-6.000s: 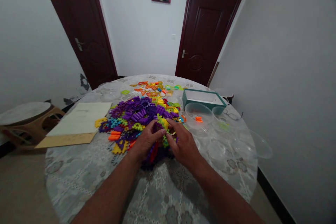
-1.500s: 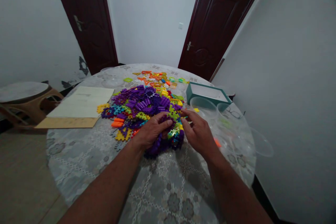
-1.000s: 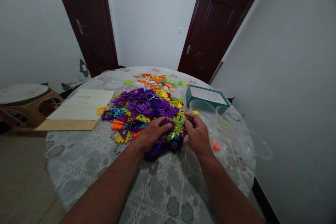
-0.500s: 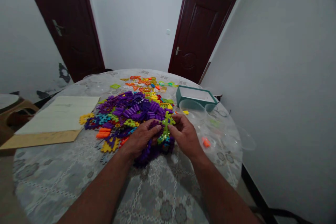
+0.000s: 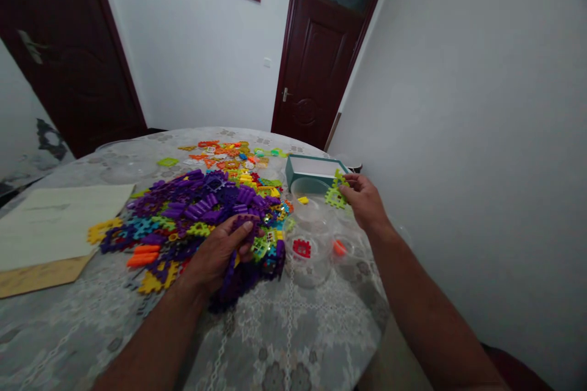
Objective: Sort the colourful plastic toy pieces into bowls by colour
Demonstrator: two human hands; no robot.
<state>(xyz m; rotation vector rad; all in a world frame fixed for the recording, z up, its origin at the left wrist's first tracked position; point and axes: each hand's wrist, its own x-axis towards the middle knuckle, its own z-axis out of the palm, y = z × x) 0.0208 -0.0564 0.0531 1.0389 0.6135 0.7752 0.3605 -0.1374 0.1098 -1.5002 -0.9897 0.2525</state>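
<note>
My left hand (image 5: pixel 224 250) grips a purple toothed building piece (image 5: pixel 245 226) at the near right edge of a heap of plastic building pieces (image 5: pixel 202 192). Most of the heap is purple, with yellow, green, blue and orange pieces mixed in. Raised over the clear plastic bowls to the right, my right hand (image 5: pixel 364 198) pinches green toothed building pieces (image 5: pixel 337 192). A red square piece (image 5: pixel 301 248) sits in a near clear bowl (image 5: pixel 309 272); an orange piece (image 5: pixel 339 247) is in the bowl beside it, and a small yellow piece (image 5: pixel 303 200) in one farther back.
A green-sided open box (image 5: pixel 296 177) stands behind the bowls. Orange and yellow flat pieces (image 5: pixel 224 153) lie scattered at the far side of the table. On the left rests a pale sheet (image 5: pixel 64 214) over brown cardboard (image 5: pixel 46 278). A wall borders the right side.
My right hand has moved right and away from my left, carrying the green pieces off the heap to above the bowls. My left hand stays at the heap with the purple piece. The view has turned right.
</note>
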